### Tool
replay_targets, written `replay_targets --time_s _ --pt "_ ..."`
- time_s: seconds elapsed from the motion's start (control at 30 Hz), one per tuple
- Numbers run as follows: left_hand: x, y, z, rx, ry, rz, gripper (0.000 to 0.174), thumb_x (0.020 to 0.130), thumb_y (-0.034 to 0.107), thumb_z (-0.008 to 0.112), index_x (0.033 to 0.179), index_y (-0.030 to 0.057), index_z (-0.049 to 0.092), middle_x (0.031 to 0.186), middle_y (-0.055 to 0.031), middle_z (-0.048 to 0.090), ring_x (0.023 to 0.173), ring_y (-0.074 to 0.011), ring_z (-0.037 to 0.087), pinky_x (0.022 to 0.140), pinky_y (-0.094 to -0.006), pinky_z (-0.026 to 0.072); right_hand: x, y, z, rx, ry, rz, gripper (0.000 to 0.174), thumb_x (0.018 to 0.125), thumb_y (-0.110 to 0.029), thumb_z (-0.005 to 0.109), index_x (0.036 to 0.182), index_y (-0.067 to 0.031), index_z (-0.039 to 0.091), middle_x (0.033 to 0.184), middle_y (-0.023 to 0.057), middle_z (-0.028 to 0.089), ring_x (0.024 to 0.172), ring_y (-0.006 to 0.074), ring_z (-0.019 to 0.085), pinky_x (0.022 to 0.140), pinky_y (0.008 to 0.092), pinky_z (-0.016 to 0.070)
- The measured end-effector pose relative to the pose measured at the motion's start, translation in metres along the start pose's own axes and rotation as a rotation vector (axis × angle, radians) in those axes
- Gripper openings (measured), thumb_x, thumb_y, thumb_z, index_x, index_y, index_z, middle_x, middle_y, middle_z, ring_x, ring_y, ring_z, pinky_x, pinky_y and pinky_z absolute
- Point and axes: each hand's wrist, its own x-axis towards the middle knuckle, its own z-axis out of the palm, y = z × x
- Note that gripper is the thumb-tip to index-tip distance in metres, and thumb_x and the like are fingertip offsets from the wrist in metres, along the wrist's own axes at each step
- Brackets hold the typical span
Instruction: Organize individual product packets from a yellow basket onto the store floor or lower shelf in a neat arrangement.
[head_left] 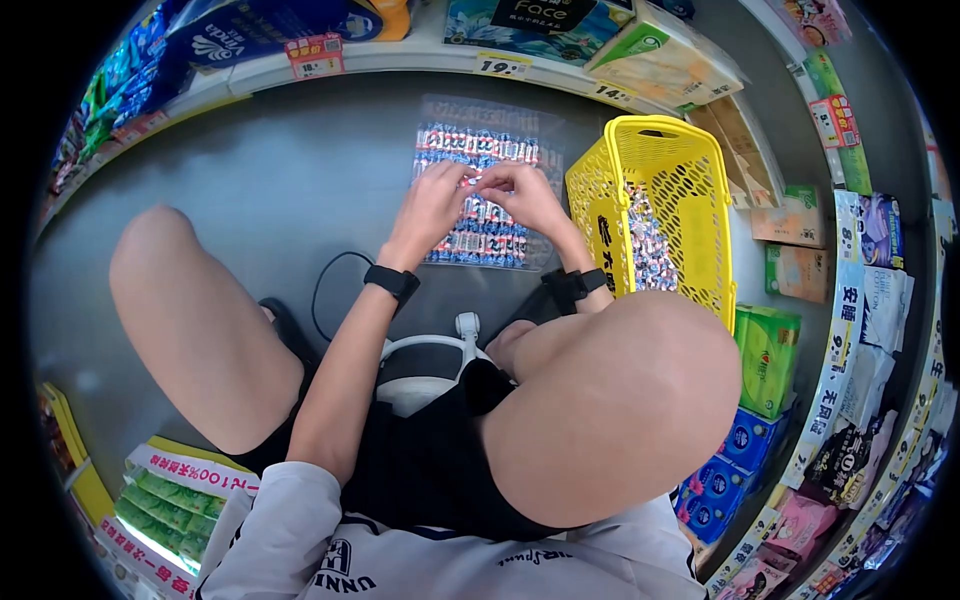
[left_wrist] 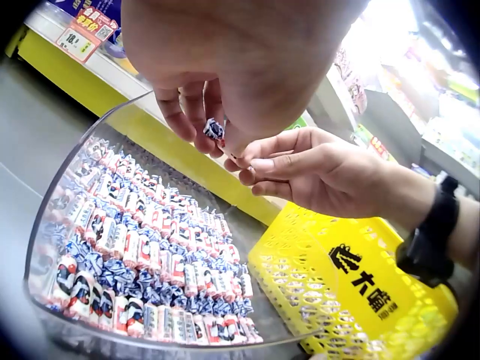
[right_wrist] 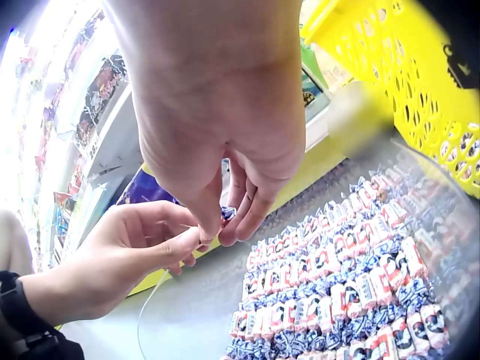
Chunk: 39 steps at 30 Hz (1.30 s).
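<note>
A clear tray (head_left: 548,150) on the grey floor holds rows of wrapped candies (left_wrist: 112,217) in white, red and blue. Above the rows, both hands meet at one small wrapped candy (left_wrist: 214,130). My left hand (head_left: 432,208) pinches it between thumb and fingers. With thumb and fingertips, my right hand (head_left: 528,203) pinches at the candy's other side; the fingers hide most of that end. In the right wrist view, a bit of blue wrapper (right_wrist: 227,214) shows among the right fingers, beside the left hand (right_wrist: 112,259).
Right of the tray stands a yellow perforated basket (head_left: 712,215) with many wrapped candies (head_left: 650,245) inside. Shelves with tissue packs (head_left: 768,360) and price tags curve around the front and right. A black cable (head_left: 318,290) lies on the floor between the legs, near a white stool-like object (head_left: 420,362).
</note>
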Motion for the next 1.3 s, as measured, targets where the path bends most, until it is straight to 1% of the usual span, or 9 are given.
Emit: replay_targets --time_s 0.3,0.43,0.53,0.6,0.63,0.77,0.9,1.07,1.3 --pt "-0.020 -0.007 0.017 0.142 0.054 -0.162 0.019 0.099 0.006 0.061 0.117 0.0004 0.063 0.108 -0.0206 0.068 0.102 -0.0422 0.065 0.087 -0.0520 0.0528 0.023 0.025 0.028 0.401 0.029 0.212 0.024 0.095 0.000 0.073 0.118 0.0005 0.067 0.110 0.0074 0.073 0.093 0.0106 0.072 0.082 0.0253 0.0587" --pt "-0.033 0.001 0.025 0.167 0.018 -0.186 0.018 0.097 0.003 0.060 0.114 -0.0015 0.062 0.106 -0.0221 0.067 0.101 -0.0427 0.065 0.087 -0.0525 0.0535 0.028 0.041 0.038 0.171 -0.078 0.251 0.018 0.094 -0.001 0.074 0.112 0.0026 0.071 0.098 0.0078 0.075 0.088 0.0118 0.073 0.078 0.0261 0.0592" --pt "-0.048 0.010 0.033 0.341 -0.034 -0.195 0.018 0.092 0.000 0.061 0.109 -0.0048 0.063 0.102 -0.0227 0.066 0.099 -0.0409 0.067 0.085 -0.0496 0.0561 0.025 0.051 0.049 0.157 -0.155 0.345 0.016 0.093 -0.001 0.075 0.108 0.0020 0.073 0.090 0.0073 0.075 0.086 0.0124 0.072 0.077 0.0269 0.0590" --pt "-0.057 0.018 0.038 0.599 -0.146 -0.160 0.018 0.085 -0.002 0.064 0.102 -0.0071 0.065 0.100 -0.0219 0.066 0.100 -0.0376 0.069 0.081 -0.0444 0.0591 0.019 0.052 0.056 0.034 -0.171 0.246 0.016 0.085 -0.002 0.080 0.101 -0.0022 0.077 0.088 0.0082 0.077 0.082 0.0131 0.072 0.077 0.0299 0.0583" --pt "-0.061 0.022 0.041 0.639 -0.212 -0.195 0.014 0.081 0.000 0.068 0.094 -0.0048 0.069 0.097 -0.0207 0.069 0.099 -0.0334 0.071 0.077 -0.0393 0.0608 0.017 0.050 0.060 0.005 -0.184 0.228 0.017 0.084 -0.003 0.081 0.101 -0.0024 0.078 0.088 0.0092 0.077 0.081 0.0141 0.073 0.076 0.0302 0.0585" --pt "-0.072 0.031 0.053 0.635 -0.396 -0.273 0.011 0.081 0.008 0.071 0.086 -0.0008 0.074 0.089 -0.0198 0.074 0.090 -0.0299 0.073 0.075 -0.0371 0.0624 0.011 0.050 0.077 -0.045 -0.197 0.223 0.021 0.081 -0.007 0.083 0.100 -0.0021 0.077 0.085 0.0112 0.078 0.078 0.0176 0.075 0.075 0.0317 0.0593" --pt "-0.079 0.028 0.065 0.679 -0.333 -0.258 0.018 0.086 0.015 0.068 0.084 -0.0017 0.073 0.090 -0.0211 0.074 0.086 -0.0313 0.074 0.073 -0.0386 0.0625 0.010 0.053 0.086 -0.061 -0.179 0.226 0.022 0.080 -0.008 0.083 0.100 -0.0017 0.077 0.082 0.0115 0.078 0.076 0.0193 0.076 0.072 0.0325 0.0597" --pt "-0.081 0.029 0.070 0.666 -0.435 -0.329 0.034 0.095 0.029 0.059 0.080 0.0030 0.076 0.076 -0.0175 0.073 0.078 -0.0338 0.073 0.068 -0.0435 0.0573 0.010 0.052 0.097 0.051 -0.141 0.288 0.021 0.082 -0.003 0.081 0.102 0.0013 0.074 0.080 0.0116 0.077 0.073 0.0172 0.077 0.068 0.0299 0.0605" --pt "-0.091 0.012 0.083 0.775 -0.321 -0.294 0.039 0.096 0.035 0.059 0.080 0.0051 0.077 0.074 -0.0157 0.073 0.075 -0.0326 0.071 0.071 -0.0449 0.0531 0.004 0.056 0.105 0.100 -0.134 0.219 0.020 0.083 0.003 0.077 0.103 0.0023 0.073 0.082 0.0123 0.078 0.071 0.0167 0.076 0.068 0.0289 0.0618"
